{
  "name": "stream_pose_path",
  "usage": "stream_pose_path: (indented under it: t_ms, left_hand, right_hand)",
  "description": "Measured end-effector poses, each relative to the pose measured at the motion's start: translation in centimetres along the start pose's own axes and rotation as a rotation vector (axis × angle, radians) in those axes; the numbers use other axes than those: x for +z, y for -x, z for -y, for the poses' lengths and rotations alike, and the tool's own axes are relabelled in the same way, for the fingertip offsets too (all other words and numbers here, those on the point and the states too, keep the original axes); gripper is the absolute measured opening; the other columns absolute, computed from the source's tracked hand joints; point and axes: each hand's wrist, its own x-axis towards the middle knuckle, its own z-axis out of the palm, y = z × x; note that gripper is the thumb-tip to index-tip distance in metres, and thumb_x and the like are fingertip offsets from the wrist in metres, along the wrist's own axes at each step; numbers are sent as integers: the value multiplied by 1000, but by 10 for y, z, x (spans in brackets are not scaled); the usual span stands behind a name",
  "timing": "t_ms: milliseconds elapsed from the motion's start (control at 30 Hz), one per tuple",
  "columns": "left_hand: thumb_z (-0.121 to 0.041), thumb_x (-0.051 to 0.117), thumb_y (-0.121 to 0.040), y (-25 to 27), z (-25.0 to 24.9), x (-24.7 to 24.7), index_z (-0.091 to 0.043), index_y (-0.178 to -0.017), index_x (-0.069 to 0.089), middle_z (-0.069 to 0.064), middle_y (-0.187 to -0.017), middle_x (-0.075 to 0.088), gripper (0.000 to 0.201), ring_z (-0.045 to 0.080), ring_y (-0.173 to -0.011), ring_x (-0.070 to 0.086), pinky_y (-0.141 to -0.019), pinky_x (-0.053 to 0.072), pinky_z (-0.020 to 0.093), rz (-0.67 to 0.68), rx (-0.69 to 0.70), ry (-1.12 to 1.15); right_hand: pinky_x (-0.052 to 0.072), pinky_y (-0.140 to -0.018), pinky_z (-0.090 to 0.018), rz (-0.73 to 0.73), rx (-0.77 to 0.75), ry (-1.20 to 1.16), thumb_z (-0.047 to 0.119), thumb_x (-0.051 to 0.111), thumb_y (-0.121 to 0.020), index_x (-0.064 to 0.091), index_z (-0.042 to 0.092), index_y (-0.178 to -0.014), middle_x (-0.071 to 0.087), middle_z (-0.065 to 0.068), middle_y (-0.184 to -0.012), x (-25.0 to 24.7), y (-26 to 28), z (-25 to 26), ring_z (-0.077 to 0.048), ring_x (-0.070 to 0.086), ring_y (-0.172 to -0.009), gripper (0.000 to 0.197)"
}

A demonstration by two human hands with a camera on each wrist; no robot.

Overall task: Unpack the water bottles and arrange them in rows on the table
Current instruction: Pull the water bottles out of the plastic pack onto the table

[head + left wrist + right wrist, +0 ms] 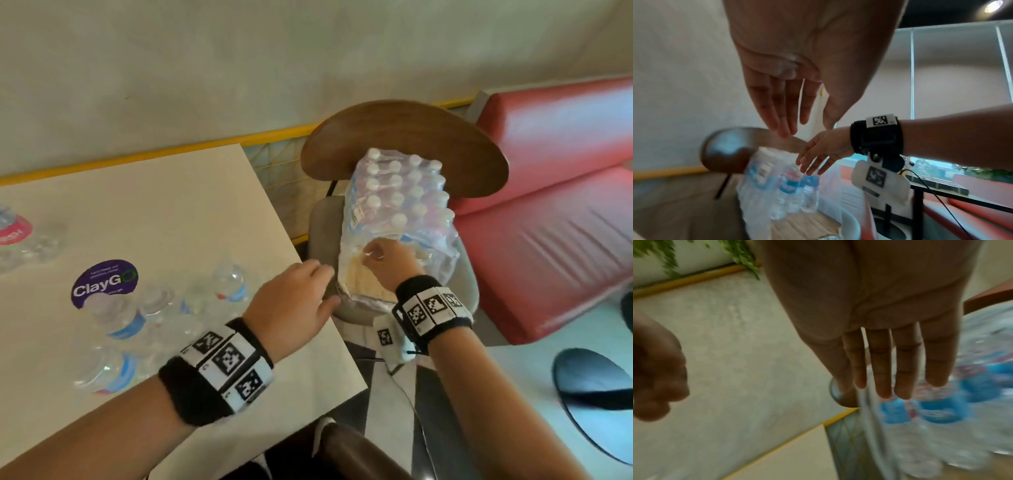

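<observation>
A shrink-wrapped pack of water bottles point(400, 205) lies on a chair seat right of the table point(171, 205). Its near end is torn, and blue-labelled bottles show inside the pack point(777, 183) point(941, 402). My right hand point(376, 253) reaches down into that torn end with straight fingers point(884, 369), loose wrap beside the thumb. My left hand point(329, 286) hovers empty over the table's right edge, just left of the pack, fingers relaxed point(785, 126). Several unpacked bottles point(116, 318) stand in a loose cluster on the table.
The chair's wooden backrest point(404, 144) curves behind the pack. A red bench point(548, 222) runs along the right. A pink-labelled bottle point(10, 229) sits at the table's far left, and a purple sticker point(102, 281) is on the tabletop. A wall closes the back.
</observation>
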Motion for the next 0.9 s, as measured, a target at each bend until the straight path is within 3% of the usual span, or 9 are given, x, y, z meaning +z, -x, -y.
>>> stream_pose_path:
  t_ms: [100,200,267,333,433,533,733,833,900]
  left_hand:
    - [-33,47,-95,-57,-31,46,-17,-122,50,1,-120,54,32,21,-108,55,-84,49,35,200,34,54]
    - [-21,50,-93,-119,-45,90,-17,-134,42,5,-136,44,42,24,-125,45,-100,42,39,308,79,64]
    - [-15,52,-91,-152,-49,108,-15,-140,35,9,-146,33,52,28,-135,33,-107,36,41,286,100,5]
    - [-13,54,-90,-175,-52,118,-14,-144,26,11,-150,28,61,31,-137,29,-104,39,44,233,75,-23]
    - [-11,57,-86,-193,-57,125,-15,-141,30,12,-144,38,61,33,-127,43,-96,46,43,127,59,-80]
    - [-5,57,-83,-206,-54,128,-14,-139,34,10,-145,39,61,32,-127,44,-100,42,41,76,44,-185]
    - [-7,45,-91,-224,-50,125,-5,-130,47,15,-136,38,39,36,-124,37,-91,47,42,76,103,-343]
    - [-13,44,-93,-220,-44,128,-6,-118,52,13,-128,42,27,33,-110,46,-75,50,40,113,84,-287]
    - [-15,48,-91,-218,-40,127,-11,-116,51,13,-127,42,25,30,-92,56,-65,47,36,145,78,-209]
  right_hand:
    - [40,-101,-33,50,95,115,25,55,-93,52,12,-131,54,-9,-134,-5,-20,-48,-26,52,-121,40]
    - [34,-111,-37,31,64,200,22,51,-95,38,12,-142,41,-12,-145,-5,-41,-76,-29,42,-132,50]
    - [37,-109,-42,-29,62,262,24,49,-94,37,15,-141,48,-13,-140,-8,-52,-86,-31,45,-129,49]
    - [39,-106,-44,-111,82,312,25,50,-93,42,15,-137,50,-13,-138,-12,-60,-91,-32,49,-125,46]
    - [27,-114,-47,-197,51,334,16,52,-91,31,16,-145,26,-11,-154,-12,-69,-97,-34,29,-140,57]
    - [17,-118,-45,-185,20,385,7,49,-89,22,16,-149,6,-9,-159,-11,-81,-102,-37,13,-144,66]
    - [37,-103,-39,-211,64,500,7,40,-94,40,8,-137,44,-13,-140,-18,-82,-101,-32,44,-128,42]
    - [48,-93,-38,-120,22,504,4,40,-94,41,8,-136,50,-12,-134,-17,-85,-103,-29,53,-120,42]
    - [47,-96,-38,-127,42,479,5,45,-92,34,9,-140,43,-13,-139,-17,-85,-108,-30,48,-123,50]
